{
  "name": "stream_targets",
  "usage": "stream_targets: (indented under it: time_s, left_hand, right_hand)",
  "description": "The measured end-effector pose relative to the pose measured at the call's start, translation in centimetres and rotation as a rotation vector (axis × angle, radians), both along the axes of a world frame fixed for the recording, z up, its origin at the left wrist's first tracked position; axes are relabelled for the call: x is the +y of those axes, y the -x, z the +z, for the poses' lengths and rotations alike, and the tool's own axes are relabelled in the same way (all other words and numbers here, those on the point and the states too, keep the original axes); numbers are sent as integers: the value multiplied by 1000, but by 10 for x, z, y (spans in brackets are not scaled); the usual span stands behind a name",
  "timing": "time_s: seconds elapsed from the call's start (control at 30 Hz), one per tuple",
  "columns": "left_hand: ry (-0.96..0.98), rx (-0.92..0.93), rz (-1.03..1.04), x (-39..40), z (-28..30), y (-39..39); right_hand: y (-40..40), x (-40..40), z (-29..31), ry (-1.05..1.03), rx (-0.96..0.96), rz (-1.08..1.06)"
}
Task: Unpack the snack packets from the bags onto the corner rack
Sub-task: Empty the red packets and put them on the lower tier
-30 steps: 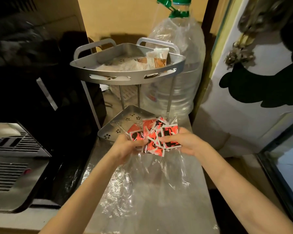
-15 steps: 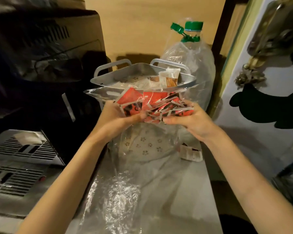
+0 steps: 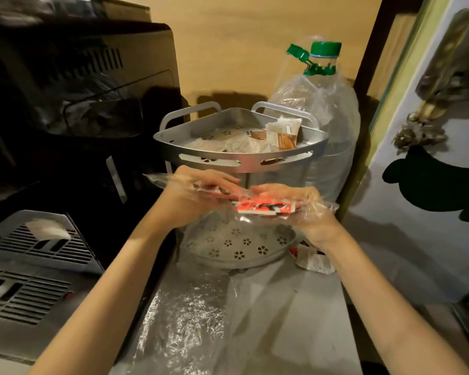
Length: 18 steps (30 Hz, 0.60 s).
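Before rack (image 3: 238,155), fingers (image 3: 220,182) pinch (bagged) packets (image 3: 266,207)

rack (image 3: 238,155) sits at the back of the counter (image 3: 303,307), bottle (image 3: 325,125) right behind it, oven (image 3: 73,85) off to the left; packets (image 3: 282,136) lie in the top tray; both hands (image 3: 198,193) (image 3: 298,204) hold the bag (image 3: 190,307) of packets between the trays; one packet (image 3: 313,262) lies right of the bottom tray

A dim kitchen corner in warm yellowish light, with a plain tan wall (image 3: 255,50) behind. A black appliance (image 3: 79,90) stands at left beside a grey worktop (image 3: 309,320). A white door (image 3: 417,212) with a dark shape stands at right.
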<state>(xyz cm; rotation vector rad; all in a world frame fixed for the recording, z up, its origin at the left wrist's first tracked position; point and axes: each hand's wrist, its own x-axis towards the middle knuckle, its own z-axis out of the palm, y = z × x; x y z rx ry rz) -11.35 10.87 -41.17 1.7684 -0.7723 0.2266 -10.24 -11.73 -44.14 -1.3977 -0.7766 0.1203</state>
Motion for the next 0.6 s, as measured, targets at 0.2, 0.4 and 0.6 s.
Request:
stream_targets:
  time_s: [0.2,0.4,0.6]
  left_hand:
    - [-474,126,-61,4,-10,-14]
    - [-342,-343,90,-22,4,-6]
    - [-292,-335,165,-32,-36,-10]
  right_hand:
    - [-8,-5,-22,-25,53,-121]
    - [-9,-12,-19,-141,79,-213]
    - [-10,-19,-52,-130,209,-257]
